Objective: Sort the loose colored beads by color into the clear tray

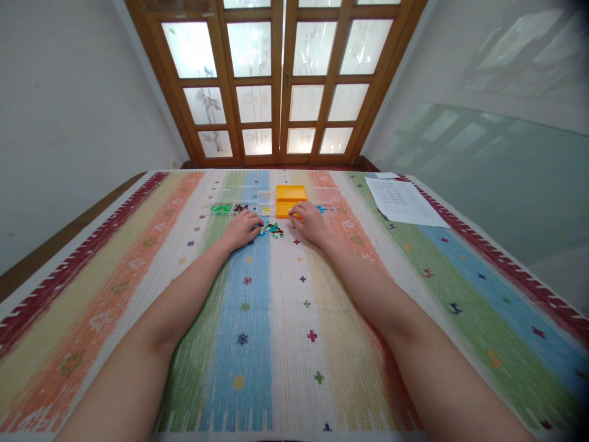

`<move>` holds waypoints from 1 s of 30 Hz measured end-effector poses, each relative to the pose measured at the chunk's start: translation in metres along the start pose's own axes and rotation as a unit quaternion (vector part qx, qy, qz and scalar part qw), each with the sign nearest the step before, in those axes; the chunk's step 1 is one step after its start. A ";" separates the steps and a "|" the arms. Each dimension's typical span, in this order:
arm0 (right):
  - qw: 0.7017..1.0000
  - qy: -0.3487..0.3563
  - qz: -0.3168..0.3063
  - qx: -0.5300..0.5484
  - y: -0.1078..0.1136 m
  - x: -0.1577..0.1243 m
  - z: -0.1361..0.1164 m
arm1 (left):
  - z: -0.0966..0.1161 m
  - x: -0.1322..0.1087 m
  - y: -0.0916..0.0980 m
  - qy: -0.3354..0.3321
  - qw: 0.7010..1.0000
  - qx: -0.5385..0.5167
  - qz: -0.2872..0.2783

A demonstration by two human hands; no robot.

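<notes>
My left hand [242, 228] rests on the striped cloth with its fingers curled, the fingertips at a small pile of coloured beads [273, 229]. What the fingers pinch is too small to name. My right hand [310, 222] lies just right of the pile, fingers bent and closed near the front edge of an orange tray [289, 199]. Behind the pile stands a clear compartment box [257, 202] with green pieces [221, 209] and dark pieces in its cells.
A striped multicoloured tablecloth [285, 319] covers the table. A white printed sheet [402, 201] lies at the far right. Wooden glazed doors [280, 80] stand behind the table, with white walls on both sides.
</notes>
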State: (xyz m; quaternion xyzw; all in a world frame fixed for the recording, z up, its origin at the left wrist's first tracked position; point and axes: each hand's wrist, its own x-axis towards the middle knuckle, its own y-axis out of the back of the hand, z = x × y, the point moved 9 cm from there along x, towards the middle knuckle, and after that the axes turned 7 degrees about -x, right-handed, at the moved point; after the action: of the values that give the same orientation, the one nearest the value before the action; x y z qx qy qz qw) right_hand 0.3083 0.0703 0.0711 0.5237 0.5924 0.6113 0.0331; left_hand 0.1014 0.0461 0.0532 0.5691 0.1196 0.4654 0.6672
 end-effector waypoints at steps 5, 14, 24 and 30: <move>0.986 0.129 -0.100 0.028 -0.021 -0.006 -0.053 | -0.001 0.000 0.000 -0.001 1.000 0.003 0.004; 0.978 0.151 -0.135 0.048 -0.022 -0.011 -0.061 | -0.001 0.000 -0.001 -0.005 1.000 -0.001 0.007; 0.976 0.165 -0.132 0.057 -0.026 -0.012 -0.062 | 0.000 0.001 0.000 -0.003 1.000 0.004 0.004; 0.974 0.178 -0.124 0.060 -0.026 -0.013 -0.067 | -0.001 0.001 -0.001 -0.006 1.000 0.005 0.004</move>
State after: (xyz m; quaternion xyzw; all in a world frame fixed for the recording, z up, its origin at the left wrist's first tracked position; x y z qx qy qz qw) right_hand 0.2538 0.0233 0.0608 0.3305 0.6848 0.6489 -0.0289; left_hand 0.1017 0.0472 0.0522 0.5760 0.1155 0.4638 0.6632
